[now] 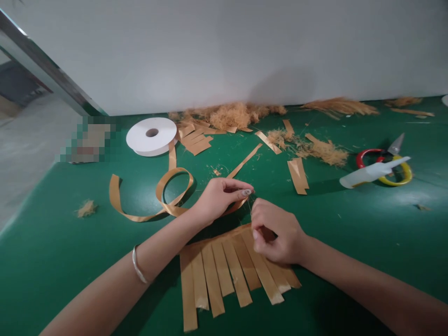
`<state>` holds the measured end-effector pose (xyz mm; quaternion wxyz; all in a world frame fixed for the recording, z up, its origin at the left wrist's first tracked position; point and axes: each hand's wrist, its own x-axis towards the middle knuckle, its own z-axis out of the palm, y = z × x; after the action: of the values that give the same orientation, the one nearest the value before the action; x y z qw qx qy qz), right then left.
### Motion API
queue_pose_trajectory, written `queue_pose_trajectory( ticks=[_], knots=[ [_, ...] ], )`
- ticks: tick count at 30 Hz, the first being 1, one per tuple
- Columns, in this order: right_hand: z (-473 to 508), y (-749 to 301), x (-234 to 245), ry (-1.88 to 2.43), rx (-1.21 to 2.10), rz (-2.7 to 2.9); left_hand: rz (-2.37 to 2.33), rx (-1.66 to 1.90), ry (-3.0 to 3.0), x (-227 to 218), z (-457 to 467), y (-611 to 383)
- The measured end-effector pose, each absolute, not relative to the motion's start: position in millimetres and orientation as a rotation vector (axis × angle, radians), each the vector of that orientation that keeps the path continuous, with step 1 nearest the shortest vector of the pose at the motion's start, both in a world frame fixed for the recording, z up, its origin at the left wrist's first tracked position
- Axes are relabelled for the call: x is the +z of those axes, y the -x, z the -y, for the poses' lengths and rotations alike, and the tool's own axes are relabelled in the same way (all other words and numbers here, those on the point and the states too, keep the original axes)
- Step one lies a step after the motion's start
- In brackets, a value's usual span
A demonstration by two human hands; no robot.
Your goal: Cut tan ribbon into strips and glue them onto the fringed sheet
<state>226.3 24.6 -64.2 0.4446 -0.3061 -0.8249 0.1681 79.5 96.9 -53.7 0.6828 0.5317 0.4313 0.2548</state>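
Find the ribbon (114,191) at left on the green bench (70,261), looped once and running under the left hand (213,200); note that hand's grip, pinched shut, thumb to finger, on the ribbon; could lose the narrow hold by pinching too lightly, or twist the loop tighter by pulling hard; below, see the strips (208,266), fanned out and partly hidden by the right hand (276,231); could easily disturb their order by brushing across them; note the right grip, curled into a loose fist near fine threads (249,205); cannot tell whether holding any; could fray the ribbon unevenly by tugging too sharply.

Around these, from the left again, see a small tuft (87,208); then the white spool (140,133), lying flat behind the loop, able to catch the ribbon in passing; beyond the hands, a heap of fibres (231,116) along the wall (210,51); farther right, cut pieces (297,175) and more fluff; last, a bottle (362,176) lying across the scissors (396,145), so probably blocking a clean pick-up.
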Motion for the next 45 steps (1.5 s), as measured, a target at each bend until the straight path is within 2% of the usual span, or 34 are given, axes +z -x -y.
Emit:
queue_pose_trajectory(
  ticks=[14, 19, 22, 27, 29, 31, 34, 36, 38, 40, 42, 45],
  knots=[
    [-23.6, -228.9, -67.5, 0.713, 0.228, 2.037, -0.863, 0.589, -1.134, -53.4, -100.4, -73.6],
    [-21.2, -230.7, -55.1, 0.755, 0.159, 1.964, -0.854, 0.570, -1.211, -53.8, -104.7, -66.3],
    [-19.4, -228.1, -38.3, 0.794, 0.353, 1.822, -0.853, 0.579, -1.224, -53.9, -108.6, -63.1],
    [-25.2, -240.0, -9.8, 0.737, 1.085, 1.468, -0.862, 0.596, -1.257, -52.6, -116.4, -58.1],
    [-28.9, -253.1, -0.1, 0.837, 1.157, 1.490, -0.890, 0.641, -1.317, -53.0, -119.5, -55.7],
    [-30.9, -265.9, 7.0, 1.101, 0.945, 1.621, -0.911, 0.713, -1.372, -54.2, -122.4, -53.3],
    [-29.9, -275.8, 10.4, 1.438, 0.304, 1.912, -0.918, 0.818, -1.430, -55.1, -125.0, -50.3],
    [-28.3, -275.3, 8.3, 1.470, -0.173, 2.032, -0.915, 0.877, -1.461, -53.5, -124.7, -49.2],
    [-28.0, -272.6, 4.7, 1.466, -0.502, 2.080, -0.891, 0.935, -1.470, -49.9, -122.1, -49.1],
    [-31.2, -270.9, 1.4, 1.516, -0.639, 2.083, -0.837, 0.985, -1.415, -45.4, -117.6, -49.9],
    [-39.3, -270.9, -0.4, 1.592, -0.634, 2.000, -0.775, 1.015, -1.332, -41.6, -111.9, -51.1],
    [-58.1, -270.2, 0.1, 1.603, -0.322, 1.781, -0.739, 1.031, -1.231, -39.9, -103.1, -53.0]
  ],
)
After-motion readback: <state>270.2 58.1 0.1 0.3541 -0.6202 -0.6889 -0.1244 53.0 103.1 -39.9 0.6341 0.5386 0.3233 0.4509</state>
